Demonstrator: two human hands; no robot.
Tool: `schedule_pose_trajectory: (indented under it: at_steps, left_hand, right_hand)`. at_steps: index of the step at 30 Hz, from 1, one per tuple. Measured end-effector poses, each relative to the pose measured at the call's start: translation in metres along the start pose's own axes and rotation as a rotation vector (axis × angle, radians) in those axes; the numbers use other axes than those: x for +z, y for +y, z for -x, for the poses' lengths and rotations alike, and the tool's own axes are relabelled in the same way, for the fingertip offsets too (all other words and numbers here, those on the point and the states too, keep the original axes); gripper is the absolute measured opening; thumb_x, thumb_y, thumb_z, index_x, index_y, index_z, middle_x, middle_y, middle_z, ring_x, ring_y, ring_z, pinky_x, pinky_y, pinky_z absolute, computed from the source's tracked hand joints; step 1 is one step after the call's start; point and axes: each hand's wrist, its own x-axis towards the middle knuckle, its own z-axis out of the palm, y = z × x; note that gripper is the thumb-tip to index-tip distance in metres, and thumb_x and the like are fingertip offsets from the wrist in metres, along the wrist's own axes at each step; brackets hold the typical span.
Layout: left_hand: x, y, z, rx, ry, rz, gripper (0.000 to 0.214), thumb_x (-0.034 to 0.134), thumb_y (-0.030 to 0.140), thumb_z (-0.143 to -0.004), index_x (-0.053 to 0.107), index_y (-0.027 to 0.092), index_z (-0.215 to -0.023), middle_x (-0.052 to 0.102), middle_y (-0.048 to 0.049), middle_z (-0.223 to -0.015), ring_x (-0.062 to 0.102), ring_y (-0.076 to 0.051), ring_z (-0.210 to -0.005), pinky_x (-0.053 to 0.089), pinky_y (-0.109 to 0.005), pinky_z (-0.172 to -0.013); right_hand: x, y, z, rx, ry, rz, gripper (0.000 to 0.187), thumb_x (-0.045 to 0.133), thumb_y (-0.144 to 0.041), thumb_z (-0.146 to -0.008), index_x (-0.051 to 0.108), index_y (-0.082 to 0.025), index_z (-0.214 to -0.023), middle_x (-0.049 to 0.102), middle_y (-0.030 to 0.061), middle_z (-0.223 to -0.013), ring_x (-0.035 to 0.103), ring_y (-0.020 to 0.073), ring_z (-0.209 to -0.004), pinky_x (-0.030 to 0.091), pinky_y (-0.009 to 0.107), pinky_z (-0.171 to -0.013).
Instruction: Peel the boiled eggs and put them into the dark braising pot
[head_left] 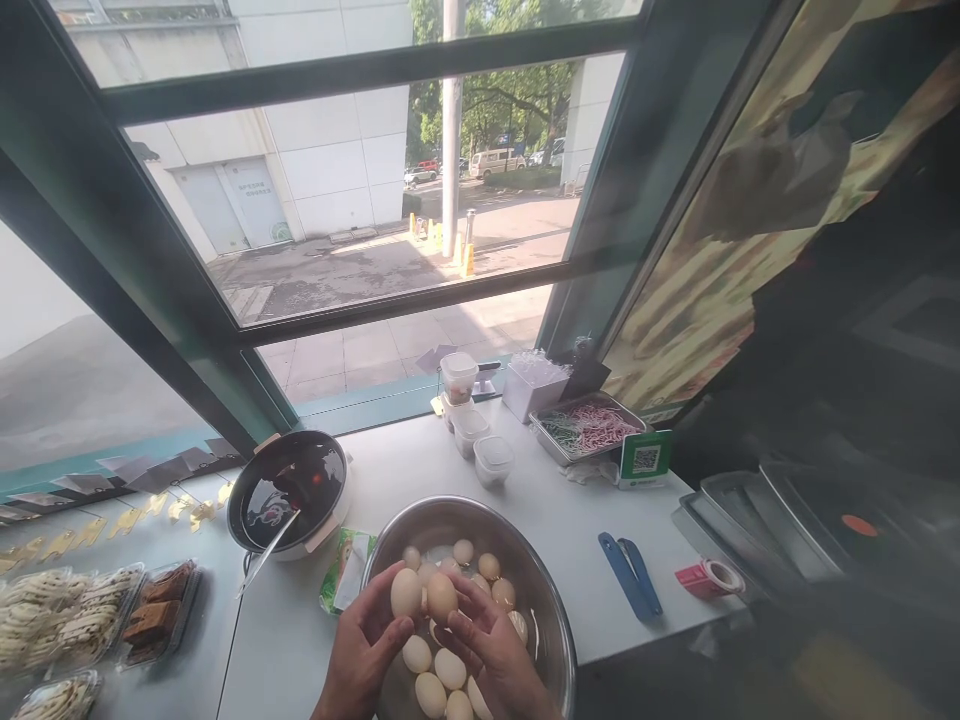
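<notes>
A large steel bowl sits on the white counter near its front edge, holding several pale eggs in water. My left hand is closed round one egg, held above the bowl's near left side. My right hand grips a second egg right beside the first, and the two eggs touch or nearly touch. More eggs lie under my hands in the bowl.
An electric pot with dark liquid stands left of the bowl, a green packet between them. Lidded cups, a straw tray, a QR sign, blue tongs and a tape roll lie right. Packed food trays sit far left.
</notes>
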Motion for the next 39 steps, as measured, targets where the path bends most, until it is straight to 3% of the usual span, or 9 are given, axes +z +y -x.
schedule_pose_trajectory:
  at_steps: [8, 14, 17, 20, 25, 33, 36, 37, 39]
  left_hand:
    - [-0.005, -0.006, 0.004, -0.068, -0.075, 0.201, 0.067, 0.084, 0.055, -0.078, 0.067, 0.027, -0.136, 0.073, -0.0154, -0.137, 0.076, -0.036, -0.111, 0.056, -0.056, -0.108]
    - [-0.007, 0.000, 0.006, -0.126, -0.101, 0.285, 0.072, 0.081, 0.063, -0.078, 0.066, 0.024, -0.136, 0.076, -0.0172, -0.127, 0.079, -0.032, -0.101, 0.063, -0.043, -0.090]
    - [-0.005, 0.002, 0.005, -0.109, -0.110, 0.252, 0.078, 0.080, 0.072, -0.074, 0.066, 0.024, -0.134, 0.077, -0.0179, -0.123, 0.078, -0.034, -0.099, 0.063, -0.043, -0.084]
    - [0.003, 0.006, 0.007, 0.029, -0.049, 0.126, 0.075, 0.087, 0.064, -0.071, 0.067, 0.026, -0.132, 0.075, -0.0135, -0.119, 0.076, -0.033, -0.098, 0.063, -0.045, -0.087]
    - [0.016, 0.021, 0.011, 0.408, 0.069, -0.241, 0.050, 0.090, 0.040, -0.073, 0.074, 0.025, -0.119, 0.062, -0.0082, -0.123, 0.068, -0.025, -0.112, 0.060, -0.030, -0.090]
    - [0.007, 0.025, 0.005, 0.514, 0.049, -0.476, 0.047, 0.081, 0.037, -0.085, 0.069, 0.026, -0.129, 0.064, -0.0102, -0.129, 0.072, -0.025, -0.112, 0.064, -0.031, -0.091]
    - [0.003, 0.022, 0.003, 0.589, 0.154, -0.625, 0.044, 0.074, 0.029, -0.092, 0.065, 0.026, -0.134, 0.068, -0.0109, -0.134, 0.072, -0.025, -0.119, 0.064, -0.033, -0.096]
    - [0.002, 0.021, 0.003, 0.641, 0.151, -0.702, 0.044, 0.072, 0.026, -0.092, 0.065, 0.026, -0.136, 0.069, -0.0106, -0.134, 0.071, -0.025, -0.121, 0.063, -0.034, -0.099]
    - [0.002, 0.021, 0.001, 0.742, 0.019, -0.839, 0.048, 0.070, 0.020, -0.092, 0.064, 0.027, -0.139, 0.071, -0.0104, -0.132, 0.070, -0.025, -0.124, 0.063, -0.034, -0.101]
  right_hand:
    - [-0.006, 0.000, -0.002, 0.002, -0.016, -0.035, 0.068, 0.094, -0.055, -0.065, 0.071, -0.031, -0.125, 0.074, 0.0086, -0.129, 0.068, 0.0360, -0.124, 0.054, 0.053, -0.111]
    - [-0.005, 0.002, 0.000, 0.018, -0.023, -0.051, 0.069, 0.093, -0.054, -0.066, 0.070, -0.031, -0.127, 0.072, 0.0085, -0.134, 0.066, 0.0357, -0.129, 0.054, 0.051, -0.111]
    - [-0.007, 0.002, -0.001, 0.015, -0.018, -0.056, 0.068, 0.093, -0.053, -0.067, 0.070, -0.032, -0.127, 0.070, 0.0080, -0.137, 0.066, 0.0359, -0.128, 0.055, 0.051, -0.108]
    - [-0.007, 0.001, -0.001, 0.022, -0.010, -0.069, 0.068, 0.094, -0.052, -0.067, 0.070, -0.032, -0.127, 0.070, 0.0079, -0.135, 0.066, 0.0356, -0.127, 0.056, 0.050, -0.106]
    - [-0.004, -0.003, 0.001, 0.013, 0.005, -0.094, 0.062, 0.093, -0.047, -0.070, 0.071, -0.032, -0.127, 0.070, 0.0063, -0.133, 0.066, 0.0323, -0.125, 0.057, 0.046, -0.105]
    - [-0.003, -0.002, -0.003, 0.002, -0.015, -0.099, 0.062, 0.095, -0.045, -0.068, 0.073, -0.031, -0.124, 0.069, 0.0072, -0.136, 0.068, 0.0324, -0.121, 0.059, 0.045, -0.100]
    - [0.000, -0.003, -0.004, -0.030, 0.000, -0.091, 0.066, 0.097, -0.045, -0.065, 0.072, -0.032, -0.125, 0.069, 0.0079, -0.137, 0.070, 0.0327, -0.117, 0.060, 0.045, -0.095]
    - [0.001, -0.005, -0.004, -0.042, 0.002, -0.082, 0.067, 0.097, -0.044, -0.064, 0.072, -0.032, -0.125, 0.069, 0.0083, -0.135, 0.070, 0.0331, -0.117, 0.059, 0.045, -0.096]
    - [0.004, -0.010, -0.003, -0.067, -0.005, -0.055, 0.067, 0.098, -0.040, -0.063, 0.073, -0.031, -0.124, 0.071, 0.0090, -0.133, 0.070, 0.0345, -0.119, 0.057, 0.048, -0.101]
